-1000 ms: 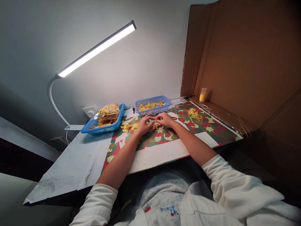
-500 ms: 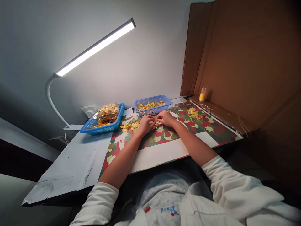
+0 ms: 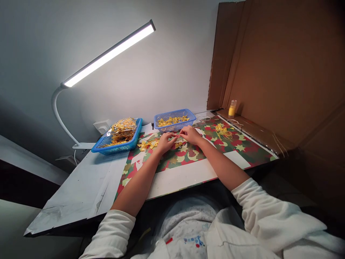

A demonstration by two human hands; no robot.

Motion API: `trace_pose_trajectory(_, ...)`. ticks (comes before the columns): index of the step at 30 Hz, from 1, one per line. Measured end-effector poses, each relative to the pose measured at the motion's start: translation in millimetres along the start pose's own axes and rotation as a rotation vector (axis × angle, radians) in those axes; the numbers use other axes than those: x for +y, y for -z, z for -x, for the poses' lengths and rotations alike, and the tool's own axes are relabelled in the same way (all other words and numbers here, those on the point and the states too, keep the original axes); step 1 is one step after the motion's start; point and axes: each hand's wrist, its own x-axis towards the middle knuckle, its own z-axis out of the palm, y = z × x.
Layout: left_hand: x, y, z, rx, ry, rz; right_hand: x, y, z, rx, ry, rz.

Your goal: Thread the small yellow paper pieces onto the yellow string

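Over the patterned sheet, my left hand (image 3: 165, 142) and my right hand (image 3: 191, 135) are close together, fingertips almost meeting. Both pinch with thumb and fingers; what lies between the tips is too small to make out. Just below the fingertips, a small yellow ribbon piece (image 3: 178, 145) rests on the sheet. Left of my left hand lies a row of yellow ribbon bows (image 3: 147, 145) with thin strings, partly hidden by that hand. A loose bunch of yellow ribbon pieces with strings (image 3: 223, 131) is to the right of my right hand.
Behind my hands stands a blue-violet basket (image 3: 175, 127) of yellow pieces. At left, a blue basket (image 3: 116, 148) holds yellow pieces and a clear plastic bag (image 3: 124, 125). A lamp (image 3: 110, 54) arches above. A small yellow-filled bottle (image 3: 232, 108) stands by the cardboard wall (image 3: 280, 72).
My fingertips have shifted slightly, and more of the yellow piece beneath them shows. The baskets and ribbon pieces around have stayed put.
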Motion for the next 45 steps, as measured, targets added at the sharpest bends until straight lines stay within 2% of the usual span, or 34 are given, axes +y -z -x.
trace_pose_trajectory(9,4.2,-7.9,-2.7,-0.004,0.075,0.107,1.3,1.6,0.5,-0.004,0.07,-0.012)
trace_pose_trajectory(13,2.2,-6.1,-1.4,-0.068,0.08,0.098,1.9,2.8,0.9,-0.001,0.064,-0.012)
trace_pose_trajectory(16,0.4,-5.5,-0.3,-0.13,0.061,0.092,1.8,3.3,0.9,0.007,0.052,-0.008)
trace_pose_trajectory(24,1.2,-6.2,1.4,-0.176,-0.031,0.053,2.4,3.4,0.7,0.032,-0.002,0.048)
trace_pose_trajectory(27,0.0,-5.0,-0.1,-0.146,-0.045,0.021,3.5,2.5,0.9,0.027,0.001,0.033)
trace_pose_trajectory(31,-2.7,-4.6,-3.8,-0.042,0.034,0.083,4.6,0.4,0.9,0.018,0.026,-0.002)
trace_pose_trajectory(36,1.1,-8.0,-8.5,-0.074,0.079,0.177,4.1,-0.5,1.1,0.011,0.066,-0.022)
trace_pose_trajectory(39,5.3,-9.8,-10.6,-0.046,0.085,0.188,2.0,1.3,1.8,0.013,0.054,-0.024)
trace_pose_trajectory(42,6.6,-11.1,-11.3,-0.014,0.108,0.222,-1.2,4.3,3.0,0.054,0.026,-0.014)
trace_pose_trajectory(45,5.7,-12.4,-10.0,0.006,0.185,0.283,-4.8,7.9,4.2,0.132,-0.028,0.008)
